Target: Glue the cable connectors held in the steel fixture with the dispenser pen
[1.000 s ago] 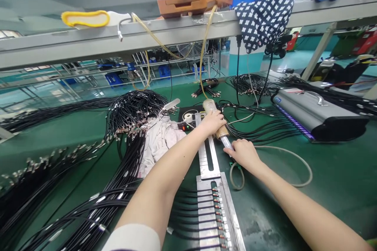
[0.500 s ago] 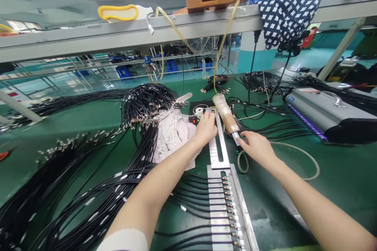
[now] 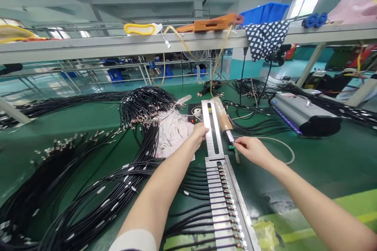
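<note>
My left hand [image 3: 200,132] is closed at the left edge of a slotted metal plate [image 3: 209,141], thumb and fingers against it. A metal strip fixture [image 3: 216,200] adjoins the plate's near end, with several black cables [image 3: 194,219] laid across it, their metal connectors lined up along its right side. To the right, a tape-wrapped dispensing syringe [image 3: 222,115] with a yellow hose [image 3: 219,59] at its far end lies beside the plate. My right hand [image 3: 255,151] pinches at its pale lower end, close to a green tip [image 3: 232,147]; the exact contact is partly hidden by the fingers.
Black cable bundles [image 3: 144,104] cover the left side of the green table. A pale cloth [image 3: 173,133] lies left of the plate, near a small black box [image 3: 194,119] with lights. A grey lamp housing [image 3: 303,113] glows purple at right. A shelf rail [image 3: 112,47] crosses above.
My left hand has moved from the slotted plate's far end nearer along its left edge. My right hand has shifted down toward the syringe's green tip. The camera view has tilted upward.
</note>
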Available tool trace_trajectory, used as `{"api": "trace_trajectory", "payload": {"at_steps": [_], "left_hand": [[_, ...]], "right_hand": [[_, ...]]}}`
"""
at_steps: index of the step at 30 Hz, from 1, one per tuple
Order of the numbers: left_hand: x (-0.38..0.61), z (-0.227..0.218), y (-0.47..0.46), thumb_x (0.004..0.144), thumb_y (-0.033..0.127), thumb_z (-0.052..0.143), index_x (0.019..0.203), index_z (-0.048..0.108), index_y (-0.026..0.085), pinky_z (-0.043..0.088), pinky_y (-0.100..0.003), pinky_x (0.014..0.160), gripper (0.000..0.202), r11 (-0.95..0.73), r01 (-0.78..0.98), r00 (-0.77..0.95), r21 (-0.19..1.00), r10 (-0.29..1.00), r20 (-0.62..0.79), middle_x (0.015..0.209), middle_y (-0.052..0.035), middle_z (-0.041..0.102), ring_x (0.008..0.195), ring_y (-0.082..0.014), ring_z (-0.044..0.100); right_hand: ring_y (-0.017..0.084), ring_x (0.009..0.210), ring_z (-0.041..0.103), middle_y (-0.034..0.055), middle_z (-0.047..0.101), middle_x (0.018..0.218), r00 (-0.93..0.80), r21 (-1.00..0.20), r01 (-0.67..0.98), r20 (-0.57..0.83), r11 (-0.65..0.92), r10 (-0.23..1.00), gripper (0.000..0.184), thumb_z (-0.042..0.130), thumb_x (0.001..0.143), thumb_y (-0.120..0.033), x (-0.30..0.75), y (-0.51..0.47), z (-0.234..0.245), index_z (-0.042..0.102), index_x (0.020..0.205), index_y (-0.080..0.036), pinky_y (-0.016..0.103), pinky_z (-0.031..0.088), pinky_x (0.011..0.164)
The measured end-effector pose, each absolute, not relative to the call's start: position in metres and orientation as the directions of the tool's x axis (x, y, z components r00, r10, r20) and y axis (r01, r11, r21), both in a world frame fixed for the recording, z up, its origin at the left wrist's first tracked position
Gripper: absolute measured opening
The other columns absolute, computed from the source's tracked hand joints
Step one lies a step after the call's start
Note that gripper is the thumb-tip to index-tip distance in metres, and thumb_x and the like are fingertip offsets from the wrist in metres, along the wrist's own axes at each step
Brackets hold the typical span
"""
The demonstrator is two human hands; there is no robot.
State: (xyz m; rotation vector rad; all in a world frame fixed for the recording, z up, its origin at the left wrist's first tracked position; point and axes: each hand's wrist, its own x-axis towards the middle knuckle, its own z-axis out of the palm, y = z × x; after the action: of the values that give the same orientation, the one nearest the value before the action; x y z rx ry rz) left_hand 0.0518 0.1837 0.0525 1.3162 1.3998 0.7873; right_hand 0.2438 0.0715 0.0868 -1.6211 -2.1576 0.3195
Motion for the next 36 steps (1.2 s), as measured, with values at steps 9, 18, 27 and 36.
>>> {"api": "trace_trajectory", "payload": {"at_steps": [9,18,27,36], "left_hand": [[0.024,0.102,0.081,0.071,0.012,0.063,0.091,0.063,0.016,0.048,-0.03,0.081,0.02,-0.189,0.12,0.419,0.975,0.9,0.122,0.093,-0.004,0.068,0.09,-0.0186,0.062],[0.02,0.064,-0.002,0.082,0.004,0.044,0.106,0.058,0.015,0.04,-0.034,0.088,0.029,-0.951,0.264,0.956,0.159,0.281,0.089,0.113,-0.0098,0.061,0.108,-0.0223,0.051],[0.026,0.064,-0.069,0.084,0.02,0.05,0.091,0.057,0.014,0.038,-0.033,0.07,0.011,-0.947,0.316,0.947,-0.057,0.311,0.078,0.094,-0.0078,0.057,0.086,-0.0211,0.049],[0.037,0.014,-0.153,0.088,0.015,0.043,0.081,0.053,0.013,0.028,-0.032,0.053,0.013,-0.881,0.453,0.863,-0.138,0.394,0.316,0.077,-0.0038,0.047,0.066,-0.0159,0.044]], "right_hand": [[0.019,0.1,0.056,0.0099,0.055,0.115,-0.17,-0.604,0.659,0.46,0.448,0.871,0.053,0.048,0.083,-0.029,0.251,0.012,0.103,0.034,0.133,-0.02,0.032,0.051,0.081],[0.022,0.124,0.042,0.0104,0.042,0.132,-0.591,-0.256,0.666,0.391,0.7,0.706,0.063,0.037,0.078,-0.003,0.257,-0.09,0.08,0.032,0.137,-0.025,0.038,0.043,0.1],[0.02,0.114,0.052,0.0105,0.052,0.124,-0.431,-0.388,0.744,0.344,0.544,0.834,0.045,0.035,0.086,-0.012,0.277,-0.129,0.027,0.041,0.129,-0.024,0.035,0.049,0.092],[0.015,0.049,0.056,-0.0011,0.058,0.057,0.009,-0.886,0.416,-0.222,-0.206,0.975,0.032,0.049,0.081,-0.052,0.247,-0.195,-0.018,0.053,0.085,-0.021,0.026,0.048,0.048]]}}
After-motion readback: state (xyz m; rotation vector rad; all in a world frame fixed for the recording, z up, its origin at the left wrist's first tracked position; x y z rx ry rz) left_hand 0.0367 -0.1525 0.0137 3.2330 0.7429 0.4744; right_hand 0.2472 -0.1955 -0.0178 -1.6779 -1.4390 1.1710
